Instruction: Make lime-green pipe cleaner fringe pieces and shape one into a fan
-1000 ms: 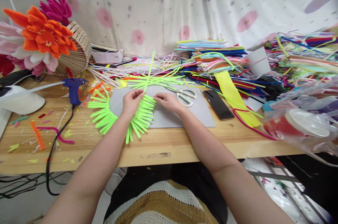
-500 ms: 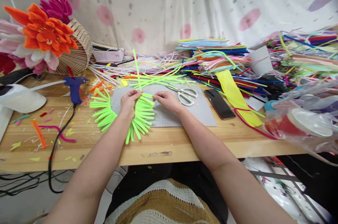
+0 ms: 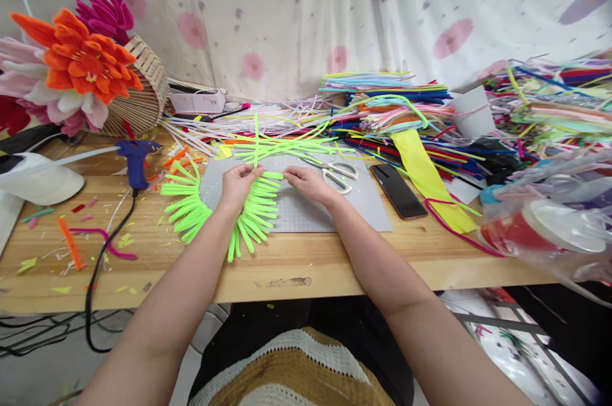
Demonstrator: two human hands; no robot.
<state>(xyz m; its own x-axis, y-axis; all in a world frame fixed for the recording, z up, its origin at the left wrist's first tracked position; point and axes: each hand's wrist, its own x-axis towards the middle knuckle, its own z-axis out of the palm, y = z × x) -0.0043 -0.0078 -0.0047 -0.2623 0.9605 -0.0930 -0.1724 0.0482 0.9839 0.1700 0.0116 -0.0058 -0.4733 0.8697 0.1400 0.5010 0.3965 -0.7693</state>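
Green stem has swung right since earlier. Desk carries mat, green fringe across its left part, scissors at right. Left hand pinches stem, long axis pointing forward; right hand pinches fringe's top loop.

Clock from frame centre. Back: white curtain from 10 through 12 to 2, loose folds, blurry pink and purple flower print. Table: pale wood, visible grain, runs 9 to 3, front edge crosses below centre; worn patch at 6, close to that edge. Under it at 8: cables over light-grey floor. At 4: metal bars, whitish shiny floor behind, small scraps on it. Light bright, soft, fairly even.
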